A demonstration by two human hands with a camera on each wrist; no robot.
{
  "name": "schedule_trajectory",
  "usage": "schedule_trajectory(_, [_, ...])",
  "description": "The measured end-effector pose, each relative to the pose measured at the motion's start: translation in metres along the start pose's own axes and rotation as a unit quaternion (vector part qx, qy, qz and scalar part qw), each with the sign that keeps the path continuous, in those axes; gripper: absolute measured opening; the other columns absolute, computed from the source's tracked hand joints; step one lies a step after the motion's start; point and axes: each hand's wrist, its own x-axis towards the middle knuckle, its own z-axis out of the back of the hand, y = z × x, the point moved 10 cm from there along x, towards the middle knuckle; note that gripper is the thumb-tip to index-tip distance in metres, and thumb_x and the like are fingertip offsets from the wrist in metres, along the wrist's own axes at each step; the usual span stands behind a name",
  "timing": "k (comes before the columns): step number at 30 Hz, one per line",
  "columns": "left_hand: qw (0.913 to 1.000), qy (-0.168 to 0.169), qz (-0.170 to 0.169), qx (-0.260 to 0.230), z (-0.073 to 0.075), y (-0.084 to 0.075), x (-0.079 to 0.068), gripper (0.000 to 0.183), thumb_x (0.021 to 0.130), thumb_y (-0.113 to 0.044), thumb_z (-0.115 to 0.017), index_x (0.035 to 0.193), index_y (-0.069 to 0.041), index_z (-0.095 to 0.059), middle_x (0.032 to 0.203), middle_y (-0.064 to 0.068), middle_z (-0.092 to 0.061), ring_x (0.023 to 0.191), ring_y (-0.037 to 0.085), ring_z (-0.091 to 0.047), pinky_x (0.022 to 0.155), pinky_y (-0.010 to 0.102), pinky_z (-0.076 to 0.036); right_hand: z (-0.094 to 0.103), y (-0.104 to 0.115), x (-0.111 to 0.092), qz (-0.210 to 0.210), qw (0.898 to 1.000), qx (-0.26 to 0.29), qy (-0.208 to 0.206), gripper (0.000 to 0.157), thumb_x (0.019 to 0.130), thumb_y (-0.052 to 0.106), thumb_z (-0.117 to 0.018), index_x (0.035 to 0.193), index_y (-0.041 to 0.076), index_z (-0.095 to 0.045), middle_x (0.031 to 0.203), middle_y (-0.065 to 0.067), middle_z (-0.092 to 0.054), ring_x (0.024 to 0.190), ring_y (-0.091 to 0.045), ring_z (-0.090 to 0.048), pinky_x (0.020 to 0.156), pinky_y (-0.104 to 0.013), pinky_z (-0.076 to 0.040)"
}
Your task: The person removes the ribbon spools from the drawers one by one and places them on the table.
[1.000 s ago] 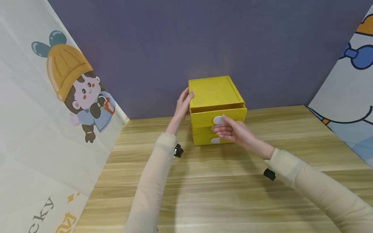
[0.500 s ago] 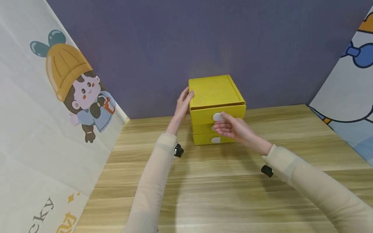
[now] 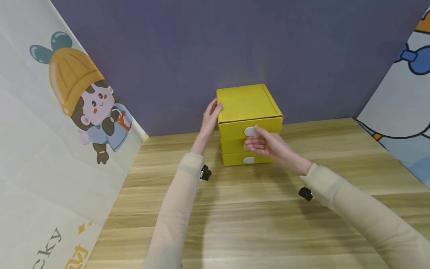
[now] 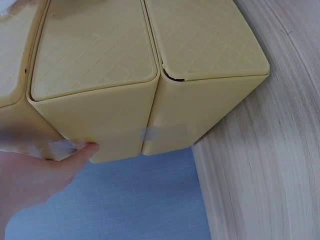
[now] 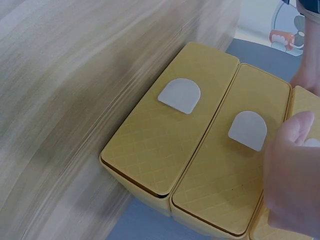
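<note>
A yellow three-drawer box (image 3: 246,101) stands against the back wall, each drawer front bearing a white rounded handle. My left hand (image 3: 211,118) rests along its left side, fingers extended and fingertips at the top edge; in the left wrist view a fingertip touches the side wall. At the front, my right hand (image 3: 271,145) holds the top drawer's handle (image 3: 250,131), thumb at its right edge and the other fingers curled below. The top drawer (image 3: 232,129) sits nearly flush under the lid. The middle handle is partly hidden by my right fingers; the bottom handle (image 3: 248,160) shows.
The box stands on a wood-grain table (image 3: 255,224), close to the blue-grey back wall (image 3: 188,48). A white panel with a cartoon figure (image 3: 99,99) rises on the left. Another printed panel (image 3: 403,101) borders the right side. A black wrist camera (image 3: 305,193) hangs below my right sleeve.
The top drawer has slid back into the box, its gap narrowing to a thin line. My right hand has moved back with it; the left hand has stayed at the box's side.
</note>
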Motion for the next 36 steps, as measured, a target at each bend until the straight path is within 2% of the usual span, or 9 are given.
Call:
schedule_trajectory(4, [1.0000, 0.005, 0.003, 0.002, -0.001, -0.011, -0.009, 0.064, 0.104, -0.033, -0.049, 0.159, -0.013, -0.024, 0.164, 0.007, -0.028, 0.148, 0.025, -0.035, 0.124, 0.038, -0.029, 0.000, 0.002, 0.003, 0.002, 1.000, 0.006, 0.001, 0.041, 0.102, 0.040, -0.053, 0.118, 0.002, -0.060, 0.094, -0.005, -0.077, 0.089, -0.016, -0.075, 0.085, -0.026, -0.060])
schedule_trajectory(6, [1.0000, 0.005, 0.004, 0.000, -0.001, -0.012, -0.009, 0.064, 0.104, -0.034, -0.049, 0.159, -0.013, -0.024, 0.165, 0.007, -0.027, 0.149, 0.025, -0.035, 0.125, 0.038, -0.028, 0.000, 0.002, 0.004, 0.003, 1.000, 0.007, 0.000, 0.039, 0.103, 0.040, -0.052, 0.116, 0.004, -0.060, 0.093, -0.005, -0.076, 0.089, -0.016, -0.075, 0.084, -0.025, -0.060])
schedule_trajectory(16, [0.9999, -0.004, -0.013, 0.006, -0.001, 0.007, 0.009, 0.066, 0.103, -0.043, -0.048, 0.159, -0.020, -0.023, 0.165, 0.002, -0.027, 0.150, 0.021, -0.033, 0.126, 0.037, -0.025, 0.004, 0.004, 0.004, 0.003, 1.000, 0.017, -0.004, 0.038, 0.102, 0.039, -0.052, 0.116, 0.004, -0.061, 0.094, -0.006, -0.076, 0.088, -0.017, -0.075, 0.084, -0.025, -0.061])
schedule_trajectory(21, [0.9998, -0.008, -0.013, 0.010, 0.001, 0.011, 0.009, 0.067, 0.102, -0.045, -0.049, 0.159, -0.022, -0.023, 0.165, 0.001, -0.027, 0.150, 0.020, -0.032, 0.126, 0.038, -0.025, 0.003, 0.003, 0.006, -0.001, 1.000, 0.009, -0.007, 0.042, 0.103, 0.040, -0.051, 0.119, 0.001, -0.058, 0.094, -0.005, -0.076, 0.089, -0.017, -0.075, 0.085, -0.025, -0.060])
schedule_trajectory(26, [0.9997, -0.013, -0.011, 0.014, 0.003, 0.011, 0.008, 0.066, 0.101, -0.047, -0.050, 0.158, -0.022, -0.026, 0.163, 0.000, -0.031, 0.147, 0.020, -0.037, 0.124, 0.038, -0.029, 0.002, 0.002, 0.006, -0.006, 1.000, 0.004, -0.016, 0.046, 0.103, 0.040, -0.051, 0.122, -0.001, -0.055, 0.093, -0.003, -0.076, 0.088, -0.016, -0.075, 0.084, -0.024, -0.060])
schedule_trajectory(33, [0.9997, -0.012, -0.018, 0.014, 0.001, 0.010, 0.007, 0.066, 0.101, -0.047, -0.050, 0.158, -0.022, -0.027, 0.162, 0.002, -0.033, 0.145, 0.021, -0.041, 0.122, 0.039, -0.033, 0.002, 0.001, 0.003, -0.010, 1.000, -0.004, -0.018, 0.048, 0.102, 0.043, -0.052, 0.120, -0.001, -0.056, 0.093, -0.003, -0.076, 0.089, -0.015, -0.075, 0.086, -0.025, -0.060])
schedule_trajectory(36, [0.9996, -0.010, -0.020, 0.016, 0.000, 0.010, 0.007, 0.066, 0.101, -0.047, -0.050, 0.158, -0.022, -0.027, 0.163, 0.002, -0.032, 0.145, 0.021, -0.040, 0.122, 0.039, -0.033, 0.002, 0.000, 0.000, -0.013, 1.000, -0.012, -0.014, 0.054, 0.102, 0.045, -0.051, 0.123, -0.004, -0.054, 0.095, -0.002, -0.075, 0.091, -0.014, -0.074, 0.087, -0.024, -0.059])
